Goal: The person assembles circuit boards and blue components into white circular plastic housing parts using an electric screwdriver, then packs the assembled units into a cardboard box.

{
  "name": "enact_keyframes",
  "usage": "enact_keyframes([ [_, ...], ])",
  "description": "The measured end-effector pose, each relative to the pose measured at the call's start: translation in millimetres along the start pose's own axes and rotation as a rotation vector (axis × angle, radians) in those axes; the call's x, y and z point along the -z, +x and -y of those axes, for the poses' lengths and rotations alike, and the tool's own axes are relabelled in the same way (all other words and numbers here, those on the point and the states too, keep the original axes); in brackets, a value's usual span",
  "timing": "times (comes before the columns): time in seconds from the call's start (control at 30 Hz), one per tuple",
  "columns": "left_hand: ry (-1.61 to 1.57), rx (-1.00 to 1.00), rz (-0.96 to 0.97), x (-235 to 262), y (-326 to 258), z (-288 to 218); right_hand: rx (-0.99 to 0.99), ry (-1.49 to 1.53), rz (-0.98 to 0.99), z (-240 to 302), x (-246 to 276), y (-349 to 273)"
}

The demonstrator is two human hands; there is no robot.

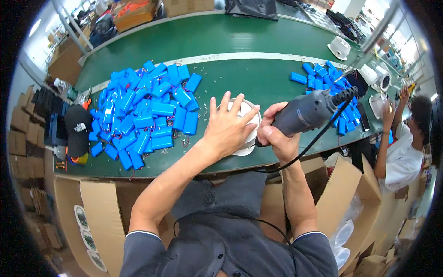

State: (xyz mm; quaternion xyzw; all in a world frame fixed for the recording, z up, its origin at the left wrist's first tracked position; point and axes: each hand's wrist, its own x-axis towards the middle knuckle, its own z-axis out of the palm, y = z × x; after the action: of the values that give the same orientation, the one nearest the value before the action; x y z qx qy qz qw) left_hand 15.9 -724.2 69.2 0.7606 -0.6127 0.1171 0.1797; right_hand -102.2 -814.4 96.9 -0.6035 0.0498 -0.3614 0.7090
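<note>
My left hand (pixel 229 124) lies flat with its fingers spread over a white round plastic housing (pixel 245 150), pressing it against the green bench top. The hand covers much of the housing. In my right hand (pixel 280 136) is a dark grey corded electric screwdriver (pixel 302 112), held tilted, with its rear end up to the right. Its tip points down toward the housing's right side, and fingers hide where it ends. A black cable (pixel 318 141) runs from it down along my right forearm.
A large heap of blue wired battery packs (pixel 143 111) lies left on the green bench (pixel 226 37); a smaller pile (pixel 348 115) sits right. Open cardboard boxes (pixel 102 198) stand below the front edge. At far right a person (pixel 406 147) handles another white housing (pixel 378 105).
</note>
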Motion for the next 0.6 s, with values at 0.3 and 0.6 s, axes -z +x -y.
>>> enact_keyframes([
  [0.3, -0.284, -0.362, 0.371, 29.7, 14.5, 32.7, 0.116, 0.062, -0.094, 41.0, 25.5, 8.0],
  [0.6, 0.063, -0.035, 0.246, 24.6, -5.6, -13.4, 0.100, -0.055, -0.110, 0.9, 29.7, 12.6],
])
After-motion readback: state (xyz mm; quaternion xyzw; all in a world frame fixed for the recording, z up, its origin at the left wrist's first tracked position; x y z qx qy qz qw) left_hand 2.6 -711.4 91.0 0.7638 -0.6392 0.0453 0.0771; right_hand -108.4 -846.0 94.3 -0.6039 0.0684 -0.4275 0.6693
